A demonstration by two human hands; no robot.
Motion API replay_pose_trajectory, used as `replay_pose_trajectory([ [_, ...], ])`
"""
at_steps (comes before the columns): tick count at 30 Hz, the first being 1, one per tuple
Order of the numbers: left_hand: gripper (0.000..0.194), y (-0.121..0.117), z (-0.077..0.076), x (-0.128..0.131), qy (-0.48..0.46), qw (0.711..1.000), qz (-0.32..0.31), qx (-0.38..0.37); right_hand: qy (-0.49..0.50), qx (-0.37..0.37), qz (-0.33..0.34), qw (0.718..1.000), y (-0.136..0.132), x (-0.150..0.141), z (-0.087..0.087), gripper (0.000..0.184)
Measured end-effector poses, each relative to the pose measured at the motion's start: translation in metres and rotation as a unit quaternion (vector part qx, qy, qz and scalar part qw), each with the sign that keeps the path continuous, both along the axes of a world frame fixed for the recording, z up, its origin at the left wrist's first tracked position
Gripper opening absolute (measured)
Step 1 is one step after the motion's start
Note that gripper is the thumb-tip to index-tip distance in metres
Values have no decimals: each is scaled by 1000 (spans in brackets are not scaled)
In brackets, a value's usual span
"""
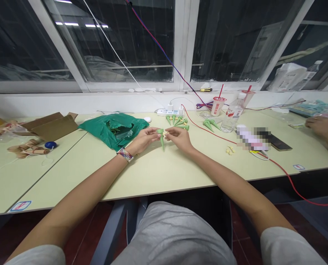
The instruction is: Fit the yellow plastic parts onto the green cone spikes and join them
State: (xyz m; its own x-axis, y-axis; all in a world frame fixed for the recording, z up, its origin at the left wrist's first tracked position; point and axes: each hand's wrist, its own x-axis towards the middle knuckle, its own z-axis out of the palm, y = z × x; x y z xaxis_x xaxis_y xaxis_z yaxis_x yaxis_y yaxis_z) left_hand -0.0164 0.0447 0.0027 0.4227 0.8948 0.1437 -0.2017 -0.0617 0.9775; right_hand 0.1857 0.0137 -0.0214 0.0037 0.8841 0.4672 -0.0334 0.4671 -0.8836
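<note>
my left hand (144,139) and my right hand (179,140) meet above the pale green table top (153,173), and the green plastic spike (162,141) sits between them, a little closer to my left hand. its long axis runs roughly near to far, with the narrow tip pointing toward me and the wide end at the far side, by my fingertips. my left fingers (153,132) are closed around that wide end and holding the spike. a small cream piece (165,133) touches the wide end on its right side. my right fingers (169,135) are pinched narrow at this piece, but i cannot tell whether they grip it or only touch it. farther off, just beyond my hands, more green spikes (180,123) lie near a white power strip (168,113). a crumpled green plastic bag (114,130) lies to the left of my hands, and a few loose cream pieces (229,149) lie well to the right. at the far right edge, a co-worker's hand (320,126) rests on the table.
</note>
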Motion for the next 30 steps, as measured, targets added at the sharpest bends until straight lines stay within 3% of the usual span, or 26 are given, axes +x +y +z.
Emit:
replay_pose_trajectory([
  [4, 40, 1, -1, 2, -34, 999, 4, -11, 53, -30, 24, 998, 2, 0, 2, 37],
  [10, 38, 2, -3, 1, -32, 999, 13, -26, 36, -40, 26, 998, 6, 2, 0, 34],
  [19, 34, -3, -2, -1, -6, 1000, -6, 18, 38, -46, 55, 997, 2, -1, 6, 41],
  [30, 40, -2, 0, 0, 13, 999, 14, 38, 45, -58, 70, 995, 4, -1, 4, 47],
])
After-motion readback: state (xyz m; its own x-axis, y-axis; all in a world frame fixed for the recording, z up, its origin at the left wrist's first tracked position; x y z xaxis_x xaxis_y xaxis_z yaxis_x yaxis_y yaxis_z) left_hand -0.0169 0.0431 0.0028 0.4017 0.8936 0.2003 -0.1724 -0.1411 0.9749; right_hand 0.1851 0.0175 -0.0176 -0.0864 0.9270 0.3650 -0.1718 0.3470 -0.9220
